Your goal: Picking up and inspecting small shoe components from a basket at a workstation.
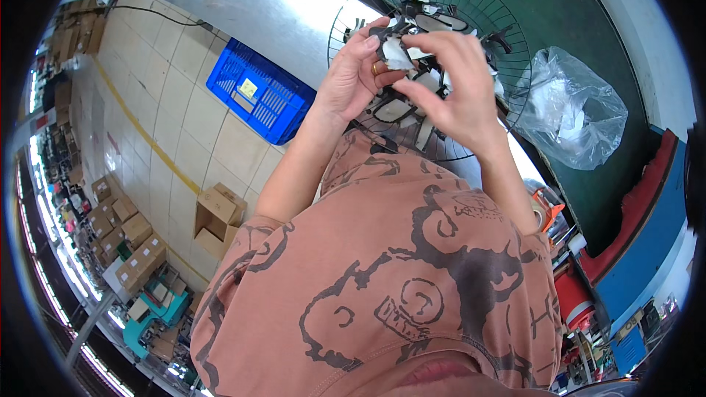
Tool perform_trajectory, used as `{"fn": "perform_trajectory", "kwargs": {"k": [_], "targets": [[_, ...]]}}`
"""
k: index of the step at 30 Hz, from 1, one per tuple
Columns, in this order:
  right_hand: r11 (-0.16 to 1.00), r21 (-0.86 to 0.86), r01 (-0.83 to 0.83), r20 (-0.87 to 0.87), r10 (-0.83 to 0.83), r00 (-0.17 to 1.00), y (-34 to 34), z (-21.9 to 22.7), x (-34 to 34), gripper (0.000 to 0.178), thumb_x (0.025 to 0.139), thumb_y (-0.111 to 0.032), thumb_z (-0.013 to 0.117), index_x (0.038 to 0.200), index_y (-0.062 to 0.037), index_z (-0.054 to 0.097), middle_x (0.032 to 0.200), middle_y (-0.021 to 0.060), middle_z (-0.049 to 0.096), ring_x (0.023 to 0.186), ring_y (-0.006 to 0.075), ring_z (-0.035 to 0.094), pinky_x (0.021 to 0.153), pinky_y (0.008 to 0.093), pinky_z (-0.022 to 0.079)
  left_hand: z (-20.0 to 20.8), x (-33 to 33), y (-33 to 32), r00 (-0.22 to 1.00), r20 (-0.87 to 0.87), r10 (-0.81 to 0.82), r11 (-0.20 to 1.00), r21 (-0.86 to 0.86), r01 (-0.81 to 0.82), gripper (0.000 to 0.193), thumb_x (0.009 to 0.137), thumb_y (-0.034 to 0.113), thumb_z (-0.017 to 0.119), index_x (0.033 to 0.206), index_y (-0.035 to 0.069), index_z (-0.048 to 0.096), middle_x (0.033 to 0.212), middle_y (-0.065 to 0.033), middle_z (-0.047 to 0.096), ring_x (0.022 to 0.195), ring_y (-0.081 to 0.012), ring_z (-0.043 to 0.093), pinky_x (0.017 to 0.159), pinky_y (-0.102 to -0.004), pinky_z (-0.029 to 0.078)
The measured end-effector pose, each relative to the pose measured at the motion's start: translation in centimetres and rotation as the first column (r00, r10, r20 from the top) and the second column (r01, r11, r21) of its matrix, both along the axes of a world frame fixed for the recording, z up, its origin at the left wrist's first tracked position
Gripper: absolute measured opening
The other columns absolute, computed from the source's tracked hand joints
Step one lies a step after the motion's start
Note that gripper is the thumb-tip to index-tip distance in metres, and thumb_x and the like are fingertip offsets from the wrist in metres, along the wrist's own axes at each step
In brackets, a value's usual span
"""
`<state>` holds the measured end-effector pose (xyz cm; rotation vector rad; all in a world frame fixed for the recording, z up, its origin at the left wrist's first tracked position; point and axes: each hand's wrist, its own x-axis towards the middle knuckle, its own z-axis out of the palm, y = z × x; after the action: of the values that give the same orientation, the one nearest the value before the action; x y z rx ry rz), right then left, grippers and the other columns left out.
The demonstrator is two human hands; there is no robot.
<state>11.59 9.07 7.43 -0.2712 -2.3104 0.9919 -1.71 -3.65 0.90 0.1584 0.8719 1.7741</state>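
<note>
White film, a small crumpled scrap, sits pinched between my two hands, raised in front of my chest and above the round wire fan guard. My left hand closes its thumb and fingers on the scrap's left edge; I can see a ring on one finger. My right hand reaches across from the other side, forefinger and thumb nipped on the same scrap, the remaining fingers curled loosely. Both hands are narrow, closed on that one piece.

Just behind and under the hands lies a heap of black frame-shaped parts, some with pale film on their faces, piled on the wire guard. I cannot tell whether the scrap still touches any of them. The guard rests on a dark green surface.

To the right of the guard, near it, a clear plastic bag lies on the green surface with white scraps inside. To the left, on the tiled floor, stands a blue plastic crate. Further down the floor is an open cardboard box, well apart from the crate. My patterned terracotta shirt fills the lower part of the view.
</note>
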Motion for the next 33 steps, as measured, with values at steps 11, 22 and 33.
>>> {"fn": "perform_trajectory", "kwargs": {"k": [11,22,33], "targets": [[0.922,-0.386,0.021,0.017,-0.016,1.000,-0.9,-3.4,1.7,0.011,0.079,0.000,0.068,0.088,-0.0040,0.074,0.086,0.0102,0.069,0.077,0.0226,0.068,0.068,0.0312,0.052,0.1,1.0,-0.6,0.995,-0.034,-0.098,0.995,-0.030,0.097,0.064,0.084,0.012,0.062,0.145,0.005,0.041,0.122,-0.0124,0.062,0.108,-0.0217,0.064,0.091,-0.0391,0.056],[0.545,-0.828,0.131,0.003,-0.229,0.973,0.1,-4.1,3.0,0.011,0.094,-0.009,0.065,0.093,0.0015,0.068,0.082,-0.0007,0.064,0.072,0.0053,0.056,0.065,0.0210,0.046,0.3,3.3,-0.2,0.999,0.042,0.027,0.999,-0.046,-0.025,0.063,0.084,0.001,0.057,0.145,0.007,0.042,0.124,-0.0163,0.062,0.102,-0.0233,0.066,0.086,-0.0383,0.057],[0.948,0.267,0.173,0.600,-0.304,0.740,6.5,-5.9,10.1,0.023,0.082,-0.006,0.066,0.102,0.0041,0.070,0.114,0.0227,0.063,0.105,0.0415,0.060,0.095,0.0438,0.048,0.3,-1.2,1.0,0.733,-0.679,0.053,0.970,-0.140,-0.200,0.058,0.080,-0.006,0.073,0.134,0.001,0.055,0.113,-0.0132,0.068,0.097,-0.0138,0.065,0.084,-0.0269,0.054]]}}
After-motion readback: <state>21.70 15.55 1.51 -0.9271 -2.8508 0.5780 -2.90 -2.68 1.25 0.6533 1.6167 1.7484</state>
